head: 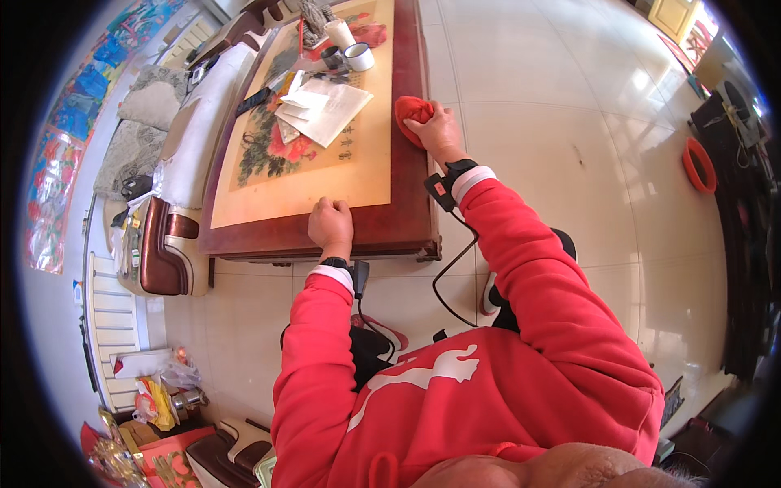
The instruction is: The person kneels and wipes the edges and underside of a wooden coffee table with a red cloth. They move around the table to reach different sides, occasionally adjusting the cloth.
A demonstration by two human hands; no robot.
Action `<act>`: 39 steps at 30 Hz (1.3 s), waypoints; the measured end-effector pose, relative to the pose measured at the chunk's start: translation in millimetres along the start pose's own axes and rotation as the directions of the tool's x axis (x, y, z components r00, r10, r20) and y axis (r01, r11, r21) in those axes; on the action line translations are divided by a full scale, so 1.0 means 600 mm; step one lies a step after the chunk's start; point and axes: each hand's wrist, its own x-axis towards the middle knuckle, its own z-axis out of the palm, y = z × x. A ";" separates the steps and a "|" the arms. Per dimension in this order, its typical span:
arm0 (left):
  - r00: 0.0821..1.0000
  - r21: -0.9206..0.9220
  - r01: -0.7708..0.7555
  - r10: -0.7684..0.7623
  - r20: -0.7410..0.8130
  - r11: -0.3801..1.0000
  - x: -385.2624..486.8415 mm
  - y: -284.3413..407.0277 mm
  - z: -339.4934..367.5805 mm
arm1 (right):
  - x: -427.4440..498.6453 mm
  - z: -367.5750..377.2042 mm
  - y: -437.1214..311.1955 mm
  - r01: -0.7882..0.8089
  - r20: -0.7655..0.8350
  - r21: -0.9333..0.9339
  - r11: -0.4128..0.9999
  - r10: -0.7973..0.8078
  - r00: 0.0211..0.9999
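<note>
My right hand presses a bunched red cloth on the right rim of a dark red wooden table. My left hand rests as a fist on the table's near edge, by the corner of a cream mat with a printed flower painting; no object shows in it. On the mat lie sheets of paper and a black phone. Farther back stand a white enamel mug, a dark cup, a pale roll and a gnarled grey ornament.
A sofa with a pale cover and brown armrest runs along the table's left side. A red basin is at the far right by dark furniture. Bags and boxes lie at the lower left. Black cables hang from both wrists.
</note>
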 end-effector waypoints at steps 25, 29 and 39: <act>0.868 -0.025 -0.485 0.478 -0.131 0.874 0.014 0.001 0.009 | -0.255 0.007 0.146 -0.283 -0.053 0.227 0.932 0.302 0.952; 0.888 -0.080 -0.456 0.446 -0.112 0.887 0.016 0.005 0.003 | -0.097 0.034 0.137 -0.330 -0.020 0.184 0.926 0.339 0.941; 0.922 -0.126 -0.387 0.379 -0.080 0.914 0.014 0.001 0.003 | -0.037 0.023 0.117 -0.430 0.054 0.346 0.834 0.439 0.897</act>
